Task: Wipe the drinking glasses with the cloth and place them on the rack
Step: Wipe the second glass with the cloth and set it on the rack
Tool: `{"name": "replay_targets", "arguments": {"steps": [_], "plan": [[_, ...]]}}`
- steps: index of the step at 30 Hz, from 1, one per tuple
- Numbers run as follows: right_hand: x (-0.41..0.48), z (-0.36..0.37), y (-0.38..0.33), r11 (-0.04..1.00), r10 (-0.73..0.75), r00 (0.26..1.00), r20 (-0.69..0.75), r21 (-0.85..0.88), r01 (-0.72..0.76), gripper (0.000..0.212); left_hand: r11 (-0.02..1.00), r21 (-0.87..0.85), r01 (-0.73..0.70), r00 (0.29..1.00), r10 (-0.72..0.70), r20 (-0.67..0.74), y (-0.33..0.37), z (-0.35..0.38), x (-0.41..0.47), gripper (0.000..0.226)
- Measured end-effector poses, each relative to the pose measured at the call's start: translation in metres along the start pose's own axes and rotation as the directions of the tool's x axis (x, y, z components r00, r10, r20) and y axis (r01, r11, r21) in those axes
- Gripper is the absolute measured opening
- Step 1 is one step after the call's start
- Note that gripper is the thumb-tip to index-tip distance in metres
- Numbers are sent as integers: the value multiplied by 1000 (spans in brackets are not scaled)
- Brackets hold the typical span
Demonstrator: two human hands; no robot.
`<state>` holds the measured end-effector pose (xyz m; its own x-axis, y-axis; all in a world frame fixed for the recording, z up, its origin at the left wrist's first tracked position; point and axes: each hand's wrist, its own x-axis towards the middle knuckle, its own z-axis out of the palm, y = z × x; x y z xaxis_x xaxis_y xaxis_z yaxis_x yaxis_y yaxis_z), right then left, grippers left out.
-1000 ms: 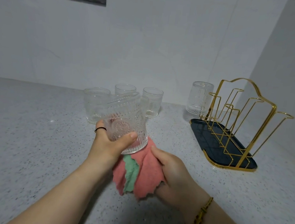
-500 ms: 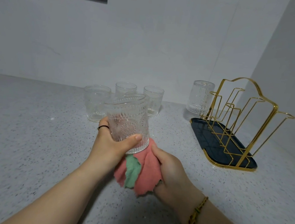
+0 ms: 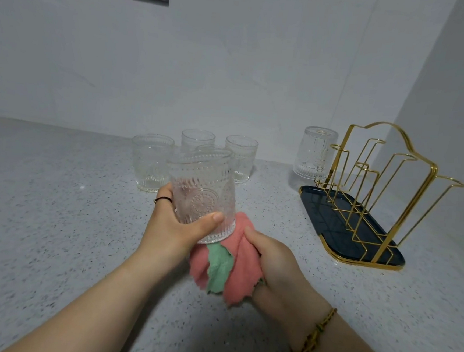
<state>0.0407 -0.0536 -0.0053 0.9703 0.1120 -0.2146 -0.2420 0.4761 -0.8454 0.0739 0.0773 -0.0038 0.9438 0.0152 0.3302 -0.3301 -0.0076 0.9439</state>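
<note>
clear embossed glass (image 3: 201, 190), fuzzy pink-and-green cloth (image 3: 222, 267), shiny gold wire rack (image 3: 392, 190) (glossy dark tray (image 3: 323, 212) beneath), and a matt speckled stone bench (image 3: 53, 216).

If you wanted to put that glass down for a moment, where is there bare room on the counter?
The widest bare counter lies left of the left hand, in front of the three standing glasses. A narrower strip runs between those glasses and the gold rack. It is crowded at the back, where the upside-down glass sits at the rack's far end.
</note>
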Motion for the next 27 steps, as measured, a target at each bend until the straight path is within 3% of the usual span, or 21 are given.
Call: {"name": "replay_targets", "arguments": {"steps": [3,7,9,11,12,15,20,24,27], "plan": [[-2,0,-2,997,33,999,-2,-75,-33,32,1000,-14,12,999,-13,-51,-1,-3,4,60],[-6,-3,-17,998,-52,979,-199,-57,41,22,996,-81,47,998,-49,-29,5,-5,3,96],[-5,-7,-23,995,-88,965,-247,14,95,19,995,-48,86,996,-84,43,4,-6,2,80],[-3,-8,-23,992,-102,972,-212,44,114,18,996,-1,93,992,-93,87,2,-5,0,29],[-2,-7,-21,993,-101,978,-182,44,111,18,997,27,70,992,-72,100,0,-3,-1,29],[1,-7,-13,994,-110,987,-113,8,112,22,994,104,25,993,-36,109,-4,1,-3,56],[4,-8,-7,988,-142,985,-99,-80,134,23,974,214,76,978,-114,174,-10,-4,2,70],[4,-10,-7,982,-167,980,-108,-111,155,21,954,289,73,958,-148,246,-5,-7,0,72],[0,-9,-10,973,-205,972,-118,-131,189,18,973,216,78,970,-125,210,0,-10,-1,62]]}}
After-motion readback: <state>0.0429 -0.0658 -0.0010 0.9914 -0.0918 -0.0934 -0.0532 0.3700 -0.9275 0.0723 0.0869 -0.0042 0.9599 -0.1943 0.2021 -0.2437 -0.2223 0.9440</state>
